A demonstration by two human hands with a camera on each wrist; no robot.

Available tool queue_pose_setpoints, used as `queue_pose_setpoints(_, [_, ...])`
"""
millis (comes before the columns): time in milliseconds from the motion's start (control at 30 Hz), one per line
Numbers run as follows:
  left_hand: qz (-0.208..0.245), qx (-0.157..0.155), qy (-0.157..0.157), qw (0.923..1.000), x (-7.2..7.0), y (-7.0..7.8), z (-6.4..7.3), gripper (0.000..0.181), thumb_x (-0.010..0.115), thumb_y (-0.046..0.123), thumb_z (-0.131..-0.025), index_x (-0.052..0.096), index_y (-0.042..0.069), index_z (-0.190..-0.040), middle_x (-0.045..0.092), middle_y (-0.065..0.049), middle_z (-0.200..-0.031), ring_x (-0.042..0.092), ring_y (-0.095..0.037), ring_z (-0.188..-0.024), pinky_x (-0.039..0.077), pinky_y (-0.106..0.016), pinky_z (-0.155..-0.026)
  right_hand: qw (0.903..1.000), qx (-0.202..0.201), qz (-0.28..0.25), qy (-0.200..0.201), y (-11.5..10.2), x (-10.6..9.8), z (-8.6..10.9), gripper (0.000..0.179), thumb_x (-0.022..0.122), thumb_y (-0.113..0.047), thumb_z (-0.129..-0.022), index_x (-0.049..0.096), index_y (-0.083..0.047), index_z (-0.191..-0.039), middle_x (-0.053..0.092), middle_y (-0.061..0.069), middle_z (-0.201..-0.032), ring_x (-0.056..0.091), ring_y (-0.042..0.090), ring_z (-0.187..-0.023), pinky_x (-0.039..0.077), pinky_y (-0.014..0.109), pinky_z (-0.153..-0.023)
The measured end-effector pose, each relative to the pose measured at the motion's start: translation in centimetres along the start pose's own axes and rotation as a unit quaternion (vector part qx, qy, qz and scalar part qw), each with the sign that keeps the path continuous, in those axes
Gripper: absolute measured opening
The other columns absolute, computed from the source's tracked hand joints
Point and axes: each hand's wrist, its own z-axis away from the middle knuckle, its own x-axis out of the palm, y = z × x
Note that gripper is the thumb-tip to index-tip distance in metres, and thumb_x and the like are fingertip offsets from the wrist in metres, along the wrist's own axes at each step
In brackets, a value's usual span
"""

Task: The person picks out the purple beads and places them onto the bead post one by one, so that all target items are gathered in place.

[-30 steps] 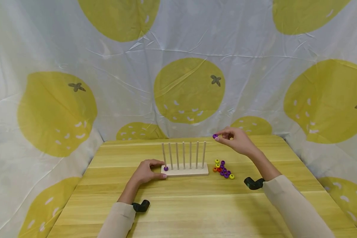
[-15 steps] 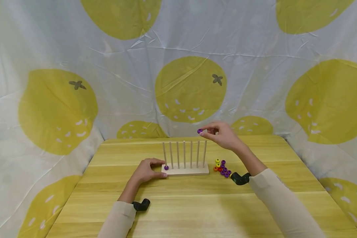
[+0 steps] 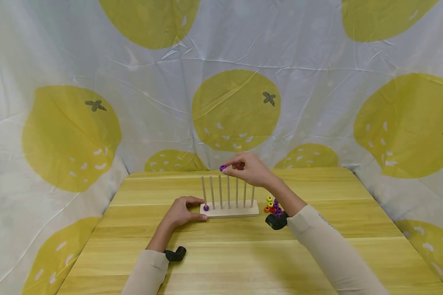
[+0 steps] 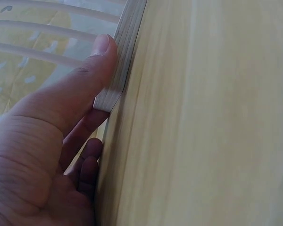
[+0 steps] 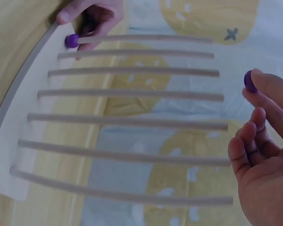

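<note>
A pale wooden base with a row of several upright pegs [image 3: 229, 211] stands on the table. My left hand [image 3: 182, 213] grips its left end, thumb on the front edge and fingers behind; in the left wrist view the thumb [image 4: 85, 75] presses the base's side. One purple bead [image 3: 206, 208] sits at the bottom of the leftmost peg. Between thumb and index finger my right hand [image 3: 251, 169] pinches another purple bead [image 3: 222, 168], held just above the tops of the middle pegs. The right wrist view shows this bead [image 5: 250, 82] off the peg tips, not on any peg.
Right of the base lies a cluster of loose beads [image 3: 270, 204], yellow, purple, orange and red, partly hidden by the black right wrist camera [image 3: 277, 221]. A lemon-print cloth [image 3: 236, 110] hangs behind the wooden table [image 3: 221, 254].
My right hand has carried the purple bead leftward from above the loose beads to over the pegs. The left hand has kept its grip on the base.
</note>
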Motion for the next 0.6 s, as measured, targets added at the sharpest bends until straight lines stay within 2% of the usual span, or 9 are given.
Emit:
queue_pose_setpoints(233, [-0.001,0.001,-0.001,1.0000,0.0,-0.1,0.0,0.057,0.096,0.044,-0.069,0.077,0.025,-0.120,0.074,-0.001,-0.127,0.063,-0.029,-0.127,0.048,-0.052,-0.110,0.9996,-0.021,0.018,-0.006,-0.7,1.8,-1.2,0.018,0.073,-0.031,-0.098,0.082,-0.019,-0.109,0.059,0.000,-0.081,0.046,0.019,-0.069,0.038,0.027,-0.061])
queue_pose_setpoints(400, [0.007,-0.003,-0.005,1.0000,0.0,0.0,0.1,0.057,0.096,0.044,-0.069,0.077,0.025,-0.120,0.074,0.000,-0.127,0.063,-0.029,-0.127,0.048,-0.052,-0.110,0.9986,-0.037,0.034,-0.012,-1.1,2.7,-1.9,0.021,0.073,-0.031,-0.098,0.082,-0.018,-0.112,0.058,0.000,-0.079,0.048,0.018,-0.070,0.040,0.027,-0.062])
queue_pose_setpoints(600, [0.004,-0.002,-0.007,1.0000,0.0,0.1,0.0,0.058,0.095,0.044,-0.070,0.077,0.025,-0.121,0.073,-0.001,-0.128,0.062,-0.029,-0.128,0.048,-0.053,-0.110,0.9981,-0.040,0.043,-0.019,-1.2,3.5,-2.9,0.023,0.073,-0.032,-0.098,0.082,-0.018,-0.113,0.059,-0.002,-0.080,0.048,0.015,-0.070,0.040,0.025,-0.062])
